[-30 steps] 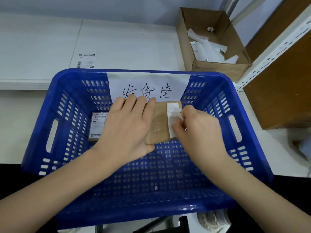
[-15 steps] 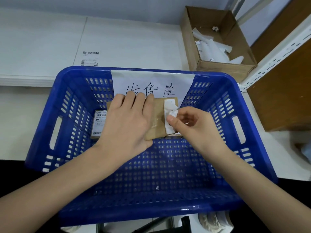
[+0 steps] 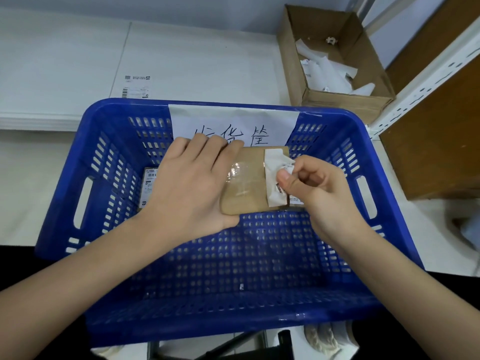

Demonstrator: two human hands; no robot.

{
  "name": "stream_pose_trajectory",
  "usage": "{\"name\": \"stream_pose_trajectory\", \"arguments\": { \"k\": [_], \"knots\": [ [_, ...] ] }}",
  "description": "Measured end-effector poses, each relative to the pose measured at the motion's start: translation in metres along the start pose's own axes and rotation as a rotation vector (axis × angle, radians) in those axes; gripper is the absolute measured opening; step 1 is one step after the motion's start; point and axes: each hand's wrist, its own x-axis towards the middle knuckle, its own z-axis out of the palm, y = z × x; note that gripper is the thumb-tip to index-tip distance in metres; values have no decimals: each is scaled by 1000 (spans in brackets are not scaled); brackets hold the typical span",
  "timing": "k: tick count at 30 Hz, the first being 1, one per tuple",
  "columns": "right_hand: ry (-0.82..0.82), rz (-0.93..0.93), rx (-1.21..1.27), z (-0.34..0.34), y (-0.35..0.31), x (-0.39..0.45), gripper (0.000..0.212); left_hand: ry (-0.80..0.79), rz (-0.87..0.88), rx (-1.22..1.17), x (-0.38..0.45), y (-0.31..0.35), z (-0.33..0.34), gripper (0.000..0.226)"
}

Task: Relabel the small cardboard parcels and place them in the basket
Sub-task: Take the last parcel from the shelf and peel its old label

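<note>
White table point(image 3: 207, 61), brown cabinet point(image 3: 441, 139), pale wall point(image 3: 155, 6).

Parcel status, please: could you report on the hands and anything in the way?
Left hand flat on parcel. Right hand pinching label, partly peeled. Nothing blocking; all over basket.

Basket point(image 3: 65, 203) front centre on table point(image 3: 23, 178). Inside, at far wall: parcel point(image 3: 246, 188) centre, labelled parcel point(image 3: 149, 185) to its left, partly hidden. Paper sign point(image 3: 233, 120) on far wall. Behind-right of basket: open carton point(image 3: 345, 102) holding paper scraps point(image 3: 327, 74). Shelf upright point(image 3: 426, 74) right of that.
</note>
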Motion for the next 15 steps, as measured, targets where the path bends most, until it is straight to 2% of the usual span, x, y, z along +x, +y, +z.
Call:
{"name": "stream_pose_trajectory", "arguments": {
  "k": [4, 6, 7, 9, 10, 13, 15],
  "knots": [
    [-90, 70, 277, -8, -6, 0, 21, -19, 8, -82, 3, -7, -2, 93],
    [-122, 100, 327, -12, -14, 1, 22, -38, 5, -108, 4, -9, -5, 95],
    [-100, 87, 248, -14, -19, 2, 22, -44, 5, -106, 5, -9, -6, 95],
    [13, -20, -154, -17, -22, 2, 23, -47, 6, -69, 5, -6, -7, 94],
    [75, -91, -357, -16, -20, 1, 23, -48, 6, -39, 5, -4, -7, 93],
    [236, -320, -763, -4, -9, -4, 23, -65, 13, 58, 2, 4, -4, 91],
    [287, -484, -1059, 4, 3, -2, 22, -80, -1, 94, 1, 8, -2, 93]
  ]
}}
